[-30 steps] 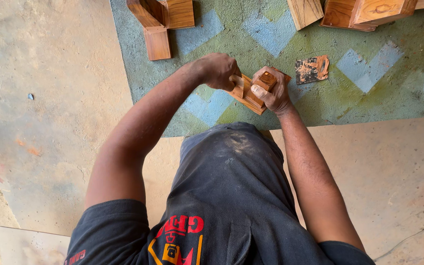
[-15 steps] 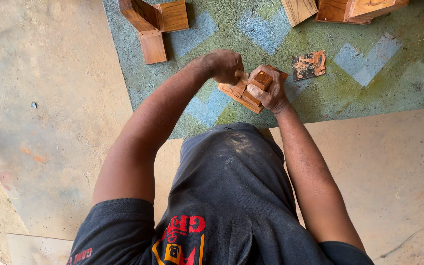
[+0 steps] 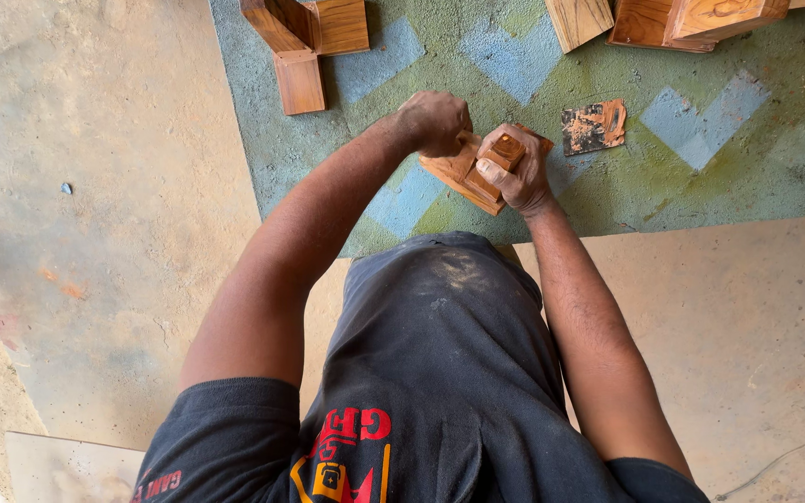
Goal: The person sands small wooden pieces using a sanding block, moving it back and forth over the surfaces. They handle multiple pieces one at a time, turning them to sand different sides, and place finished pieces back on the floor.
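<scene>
Two bare hands close on one small wooden piece (image 3: 466, 173), held just above a worn mat (image 3: 701, 177). Fingers of the left hand (image 3: 436, 121) are curled into a fist over the piece's upper left end; fingers of the right hand (image 3: 514, 172) wrap its right side, the thumb lying across the front face. The piece sits between both sets of fingers, tilted, its flat lower edge jutting out below the knuckles toward the person's body.

Under the fingers the mat is green and fuzzy, with faded pale blue diamond patches and yellowish stains. Just right of the right fingers lies a scrap of used sandpaper (image 3: 593, 127), dark and rust-orange, flat on the mat. Farther up and to the left of the left fingers stands a cluster of reddish wooden blocks (image 3: 305, 42), joined at angles. Up and to the right, well apart from the fingers, more wooden blocks (image 3: 673, 19) line the top edge, paler and showing grain.

Beyond the mat spreads a bare concrete floor (image 3: 95, 233), dusty, mottled grey and tan. The held piece is smooth, orange-brown, with squared edges. Below the hands, a dark dusty garment (image 3: 449, 373) covers the person's lap.
</scene>
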`<state>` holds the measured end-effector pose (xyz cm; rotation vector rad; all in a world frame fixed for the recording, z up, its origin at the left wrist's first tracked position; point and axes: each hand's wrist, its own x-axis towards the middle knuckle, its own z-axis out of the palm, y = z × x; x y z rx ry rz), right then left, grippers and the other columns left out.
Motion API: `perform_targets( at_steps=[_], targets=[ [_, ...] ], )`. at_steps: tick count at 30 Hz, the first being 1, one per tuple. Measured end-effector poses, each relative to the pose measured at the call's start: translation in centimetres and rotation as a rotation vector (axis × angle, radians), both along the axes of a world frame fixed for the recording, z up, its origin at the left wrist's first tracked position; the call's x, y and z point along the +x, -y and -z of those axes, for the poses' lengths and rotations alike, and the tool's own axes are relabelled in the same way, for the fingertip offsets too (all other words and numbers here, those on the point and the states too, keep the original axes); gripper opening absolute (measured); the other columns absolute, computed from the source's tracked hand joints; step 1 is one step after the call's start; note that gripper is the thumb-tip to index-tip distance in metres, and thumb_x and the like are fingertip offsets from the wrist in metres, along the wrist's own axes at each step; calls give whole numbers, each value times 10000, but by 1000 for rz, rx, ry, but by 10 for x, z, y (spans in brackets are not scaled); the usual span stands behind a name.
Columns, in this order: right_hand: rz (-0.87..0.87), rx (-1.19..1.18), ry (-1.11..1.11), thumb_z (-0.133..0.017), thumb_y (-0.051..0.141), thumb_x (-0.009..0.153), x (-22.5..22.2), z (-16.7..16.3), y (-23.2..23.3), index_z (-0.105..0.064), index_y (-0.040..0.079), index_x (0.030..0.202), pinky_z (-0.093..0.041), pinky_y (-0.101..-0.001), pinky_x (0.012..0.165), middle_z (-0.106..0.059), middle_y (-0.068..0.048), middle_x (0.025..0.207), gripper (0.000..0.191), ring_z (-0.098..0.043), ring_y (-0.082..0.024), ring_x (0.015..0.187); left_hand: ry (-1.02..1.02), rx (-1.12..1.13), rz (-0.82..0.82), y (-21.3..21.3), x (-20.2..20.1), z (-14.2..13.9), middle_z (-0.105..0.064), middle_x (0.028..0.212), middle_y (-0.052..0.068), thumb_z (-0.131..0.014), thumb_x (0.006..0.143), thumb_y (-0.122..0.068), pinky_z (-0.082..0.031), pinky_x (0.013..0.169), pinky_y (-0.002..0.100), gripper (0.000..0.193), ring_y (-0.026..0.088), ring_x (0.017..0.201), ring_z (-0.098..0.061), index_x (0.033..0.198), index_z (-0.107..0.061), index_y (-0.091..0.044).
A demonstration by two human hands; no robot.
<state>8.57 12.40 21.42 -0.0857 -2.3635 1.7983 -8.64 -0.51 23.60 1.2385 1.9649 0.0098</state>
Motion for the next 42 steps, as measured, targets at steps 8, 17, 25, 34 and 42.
perform_targets(
  at_steps=[8, 17, 25, 34, 42],
  targets=[
    [15, -120, 59, -704, 469, 870, -2, -4, 1, -632, 81, 941, -543, -373, 727, -619, -36, 833, 401, -626, -162, 787, -21, 130, -211, 16, -9, -13, -781, 1002, -81, -540, 1099, -307, -530, 533, 303, 269, 109, 650, -619, 1266, -741, -372],
    [67, -243, 178, -725, 410, 845, -18, -3, -11, -667, 52, 958, -559, -369, 760, -667, -49, 853, 380, -649, -167, 809, 15, 871, -648, 122, 80, -4, -717, 1320, 66, -709, 992, -166, -625, 970, 340, 328, 198, 1149, -725, 1311, -728, -241],
    [105, -249, 260, -715, 381, 833, -45, -4, -23, -686, 45, 949, -575, -367, 707, -688, -59, 832, 357, -674, -176, 767, -355, 1035, -441, 124, 114, 24, -698, 1350, 67, -764, 975, -164, -537, 1115, 429, 402, 264, 1253, -684, 1369, -686, -187],
    [76, -261, 217, -705, 375, 851, -45, -7, -22, -681, 45, 978, -571, -361, 747, -693, -63, 870, 354, -673, -178, 805, -282, 880, -393, 122, 122, 34, -679, 1373, 89, -686, 994, -191, -507, 1103, 442, 420, 299, 1277, -642, 1413, -664, -195],
    [111, -234, 231, -707, 389, 849, -46, -3, -24, -674, 47, 968, -551, -358, 732, -660, -46, 843, 364, -646, -168, 788, -371, 1017, -412, 134, 114, 30, -676, 1371, 114, -699, 971, -136, -491, 1149, 464, 440, 302, 1298, -636, 1406, -638, -119]
  ],
)
